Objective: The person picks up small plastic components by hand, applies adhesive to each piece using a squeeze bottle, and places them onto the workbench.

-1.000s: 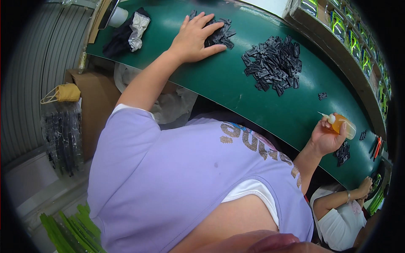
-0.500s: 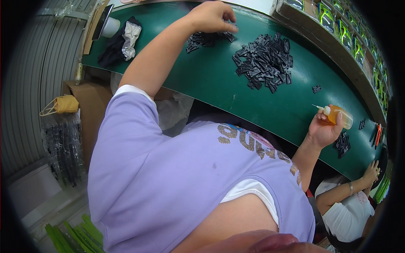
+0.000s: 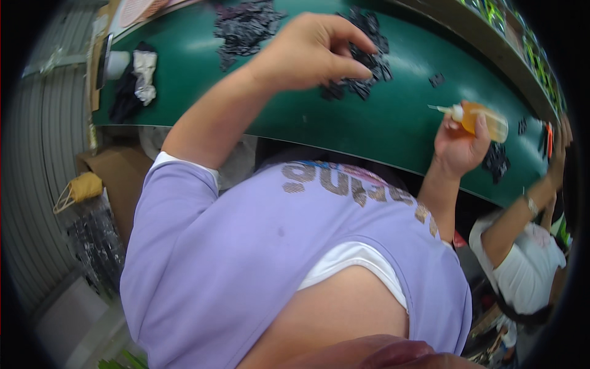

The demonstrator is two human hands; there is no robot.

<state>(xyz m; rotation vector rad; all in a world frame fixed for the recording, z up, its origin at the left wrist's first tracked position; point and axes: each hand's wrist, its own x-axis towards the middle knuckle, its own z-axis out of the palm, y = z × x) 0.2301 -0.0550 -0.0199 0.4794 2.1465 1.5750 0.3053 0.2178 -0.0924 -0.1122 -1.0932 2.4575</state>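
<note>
Left hand [image 3: 313, 52] pinches loosely over the black parts pile [image 3: 362, 67] on the green tabletop [image 3: 295, 123]; right hand [image 3: 458, 144] grips an orange glue bottle [image 3: 482, 120].

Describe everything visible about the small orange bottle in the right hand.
The small orange bottle looks like translucent plastic holding amber liquid, with a pale collar and a thin pointed nozzle. It lies nearly level, nozzle aimed to the person's left, above the green table. The right hand grips it from below, fingers wrapped around its body. Nothing else touches it.
</note>
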